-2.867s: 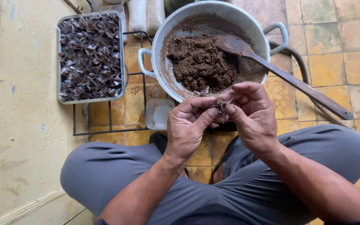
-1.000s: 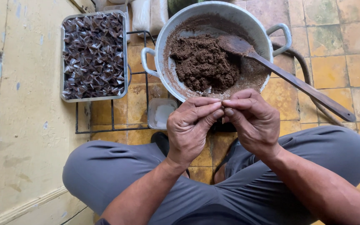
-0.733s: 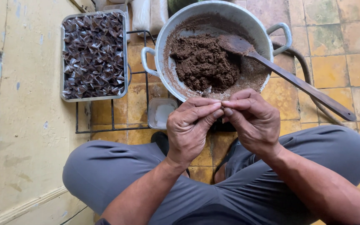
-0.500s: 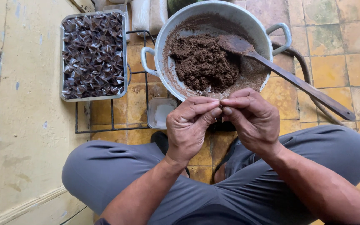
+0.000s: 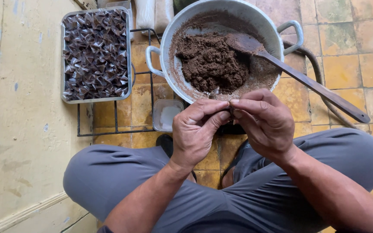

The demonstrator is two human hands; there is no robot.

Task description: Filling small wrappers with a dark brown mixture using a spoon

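1. Plainly pinched together at frame centre: left hand (image 5: 197, 129) and right hand (image 5: 266, 121), fingertips clamped on a small dark piece (image 5: 231, 108), mostly hidden.
2. Could have slipped from so slight a pinch, down onto the grey trousers (image 5: 121, 172).
3. Risked nudging the pot (image 5: 221, 47) of brown paste (image 5: 212, 62) just above.

Hemmed ahead by the metal pot (image 5: 221, 47) of brown mix, wooden spoon handle (image 5: 320, 88) slanting across the right. Bare tiled floor (image 5: 368, 64) beyond. Blocked left by wire rack (image 5: 115, 116), tray (image 5: 96, 54), small tub (image 5: 167, 114).
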